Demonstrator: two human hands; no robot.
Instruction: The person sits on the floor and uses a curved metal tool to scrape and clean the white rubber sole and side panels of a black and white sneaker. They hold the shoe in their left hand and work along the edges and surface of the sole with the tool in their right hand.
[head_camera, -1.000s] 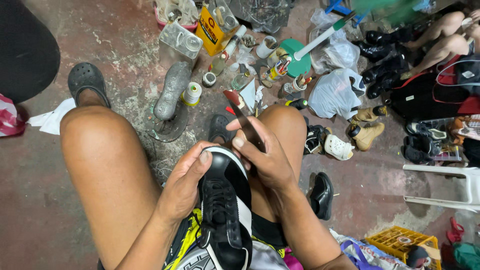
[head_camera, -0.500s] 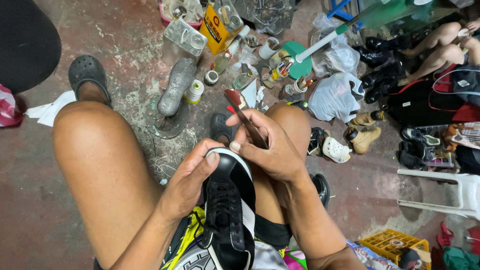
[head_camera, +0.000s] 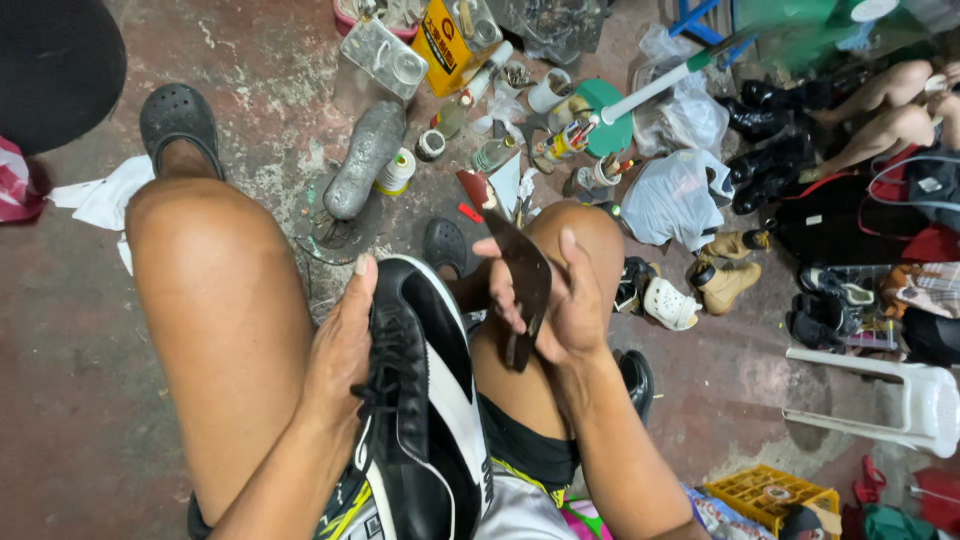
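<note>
I'm curling my right hand (head_camera: 565, 305) fingers around a dark blade (head_camera: 522, 285), its long axis running upper left to lower centre. My left hand (head_camera: 340, 350) is pressing closed fingers against the shoe (head_camera: 425, 400), toe pointing up-frame, lying lower centre on my lap.

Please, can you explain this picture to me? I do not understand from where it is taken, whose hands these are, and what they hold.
The picture comes from a camera worn on a person's head, looking down at their own lap and hands. No machine is here, only two bare hands. The person sits with bare knees over a stained concrete floor.

The left hand grips a black and white sneaker that rests on the lap. The right hand holds a flat, dark blade-like tool just beside the shoe.

On the floor ahead lie bottles and cans, among them a yellow can, a white plastic bag and several other shoes. A white plastic stool lies at the right. Another person's bare legs show at the top right.
</note>
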